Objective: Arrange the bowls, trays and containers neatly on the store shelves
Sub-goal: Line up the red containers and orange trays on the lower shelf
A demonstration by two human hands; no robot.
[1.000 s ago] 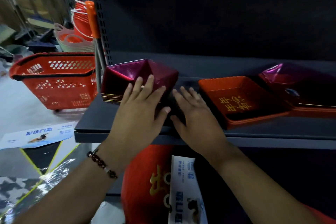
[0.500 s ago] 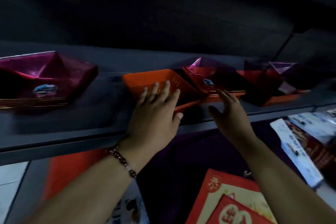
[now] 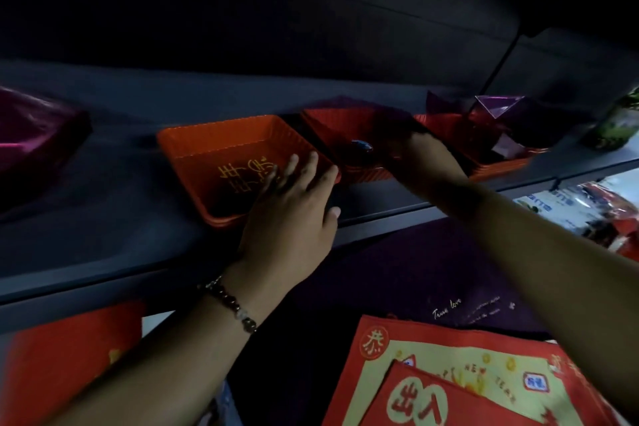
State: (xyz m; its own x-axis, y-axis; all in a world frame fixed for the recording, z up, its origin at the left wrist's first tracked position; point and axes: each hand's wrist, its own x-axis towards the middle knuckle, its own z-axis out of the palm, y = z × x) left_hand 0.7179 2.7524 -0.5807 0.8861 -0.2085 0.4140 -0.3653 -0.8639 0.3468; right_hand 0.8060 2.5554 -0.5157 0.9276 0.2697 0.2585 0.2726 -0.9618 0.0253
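An orange tray [image 3: 214, 156] with gold characters sits on the dark shelf [image 3: 103, 225]. My left hand [image 3: 287, 207] lies with straight fingers over the tray's near right corner. To its right stands a red tray stack [image 3: 332, 124] holding a dark magenta bowl with a small label. My right hand [image 3: 427, 164] reaches onto that stack's front right side; its fingers are dark and blurred. Further right is another red tray stack [image 3: 446, 128] with a purple faceted bowl [image 3: 498, 107]. A magenta bowl [image 3: 31, 138] sits at the far left.
Below the shelf lie red New Year posters [image 3: 466, 377] and a red item [image 3: 69, 360]. Printed packets [image 3: 587, 207] show at the right, and a green object [image 3: 615, 124] stands at the shelf's far right. An upper shelf hangs close overhead.
The view has swung right along the shelf. Both hands left the magenta bowl: the left now rests on the orange tray, the right has reached the neighbouring stack.
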